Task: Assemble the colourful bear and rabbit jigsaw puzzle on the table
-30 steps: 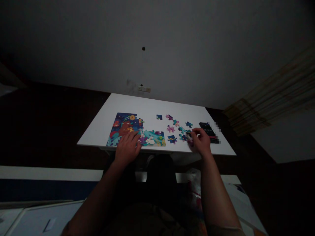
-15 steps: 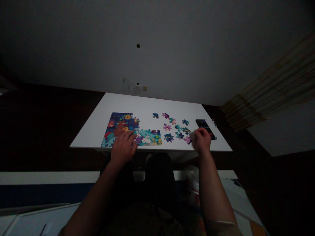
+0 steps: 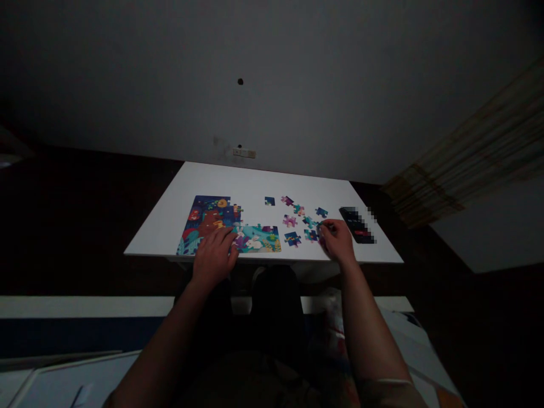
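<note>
My left hand [image 3: 213, 258] lies on the lower edge of a partly joined jigsaw puzzle [image 3: 208, 224], its fingertips near a teal section with white rabbits [image 3: 257, 239]. My right hand [image 3: 335, 241] is among the loose puzzle pieces, with finger and thumb pinched on a small dark piece [image 3: 322, 228] that is mostly hidden. Several other loose pieces [image 3: 289, 221] in purple, teal and navy lie scattered just left of and above that hand. A black smartphone [image 3: 356, 225], partly blurred out, lies to its right.
The puzzle and pieces rest on a white table [image 3: 255, 181] whose near edge runs just below my hands. A wall with a small switch plate [image 3: 244, 153] stands behind it. A striped curtain [image 3: 463, 164] hangs at the right, and my dark-clad legs lie below.
My right hand has moved left from beside the phone to the loose pieces, and the purple piece near it no longer shows. My left hand has stayed on the puzzle.
</note>
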